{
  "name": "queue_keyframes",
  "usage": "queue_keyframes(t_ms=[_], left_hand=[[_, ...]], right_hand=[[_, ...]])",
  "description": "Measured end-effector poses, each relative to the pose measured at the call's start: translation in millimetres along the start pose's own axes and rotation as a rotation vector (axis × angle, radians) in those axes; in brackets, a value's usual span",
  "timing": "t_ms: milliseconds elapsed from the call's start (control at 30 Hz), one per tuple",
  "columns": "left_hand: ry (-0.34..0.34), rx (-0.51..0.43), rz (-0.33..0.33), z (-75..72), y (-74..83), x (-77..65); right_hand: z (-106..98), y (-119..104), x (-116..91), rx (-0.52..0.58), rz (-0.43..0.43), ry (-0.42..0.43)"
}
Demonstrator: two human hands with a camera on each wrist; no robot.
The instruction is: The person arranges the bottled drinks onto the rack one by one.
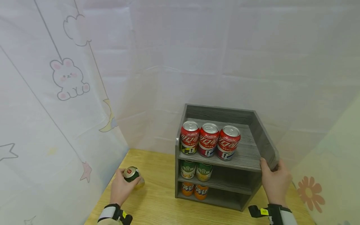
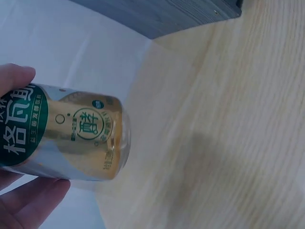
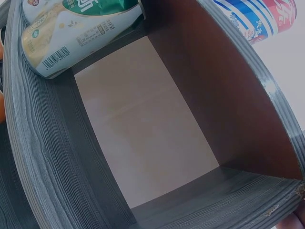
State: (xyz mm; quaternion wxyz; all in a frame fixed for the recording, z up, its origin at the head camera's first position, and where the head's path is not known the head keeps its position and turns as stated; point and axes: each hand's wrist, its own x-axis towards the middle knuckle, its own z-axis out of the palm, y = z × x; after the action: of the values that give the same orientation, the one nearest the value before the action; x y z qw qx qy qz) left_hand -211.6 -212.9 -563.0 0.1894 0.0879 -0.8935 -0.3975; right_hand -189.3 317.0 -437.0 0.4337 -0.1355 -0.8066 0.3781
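Observation:
My left hand grips a green and gold drink can, upright near the table's left side. In the left wrist view, thumb and fingers wrap the green end of this can, and its bottom appears raised off the wood. My right hand holds the right side panel of a grey wooden shelf, with the thumb over the front edge. Three red cola cans stand on the top tier, towards the left. Two green and gold cans occupy the middle tier's left.
Two orange cans stand at the left of the bottom tier. Right of the middle-tier cans, the compartment's back panel shows bare. A wooden table supports the shelf, and a pale printed curtain hangs behind and at both sides.

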Motion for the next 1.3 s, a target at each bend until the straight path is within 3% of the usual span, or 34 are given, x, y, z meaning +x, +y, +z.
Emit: queue_keyframes(t_ms=[400, 900, 1300], left_hand=[[-0.068, -0.052, 0.081, -2.9, 41.5, 2.2], [-0.033, -0.094, 0.328, -10.2, 92.6, -8.0], [-0.068, -0.18, 0.437, -16.9, 128.4, -21.5]], right_hand=[[0.8, 1.5, -0.1, -0.005, -0.005, 0.001], [0.2, 0.8, -0.4, 0.001, 0.0, 0.003], [-0.1, 0.0, -0.6, 0.003, 0.002, -0.002]])
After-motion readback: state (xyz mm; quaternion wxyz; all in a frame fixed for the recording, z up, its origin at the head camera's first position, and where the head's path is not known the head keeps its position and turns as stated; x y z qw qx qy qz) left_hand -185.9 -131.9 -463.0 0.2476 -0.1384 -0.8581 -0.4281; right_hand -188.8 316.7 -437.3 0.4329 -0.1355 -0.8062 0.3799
